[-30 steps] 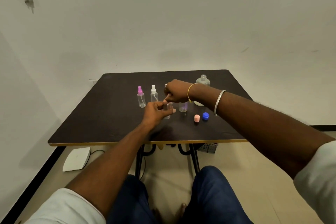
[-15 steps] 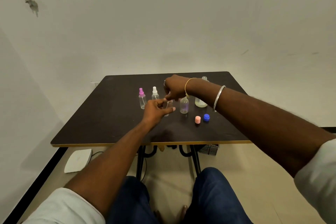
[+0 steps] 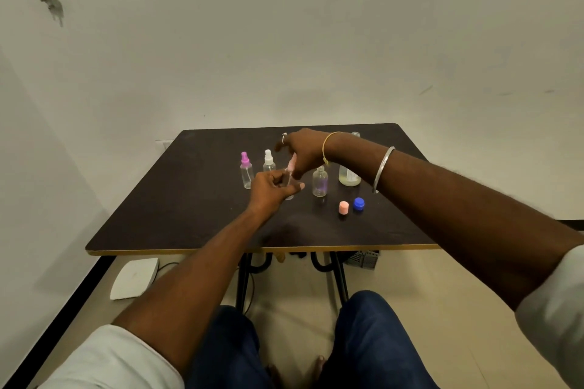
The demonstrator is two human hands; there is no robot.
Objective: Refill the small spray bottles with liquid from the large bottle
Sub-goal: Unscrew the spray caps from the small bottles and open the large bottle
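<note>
On the dark table [image 3: 189, 215] my left hand [image 3: 271, 188] grips a small clear spray bottle [image 3: 289, 196], mostly hidden by the fingers. Just above it my right hand [image 3: 303, 150] pinches a pink spray head [image 3: 292, 163], lifted and tilted over the bottle's neck. To the left stand a small bottle with a magenta sprayer [image 3: 246, 170] and one with a white sprayer [image 3: 268, 161]. An uncapped small clear bottle [image 3: 319, 181] stands to the right. The large bottle [image 3: 349, 177], holding pale liquid, is partly hidden behind my right wrist.
A pink cap [image 3: 343, 208] and a blue cap [image 3: 359, 203] lie on the table right of the bottles. A white flat device [image 3: 134, 278] with a cable sits on the floor at the left. My knees are under the table's front edge.
My right hand has risen from the held bottle, drawing the pink spray head up and out of its neck. The left hand keeps hold of the bottle in place.
</note>
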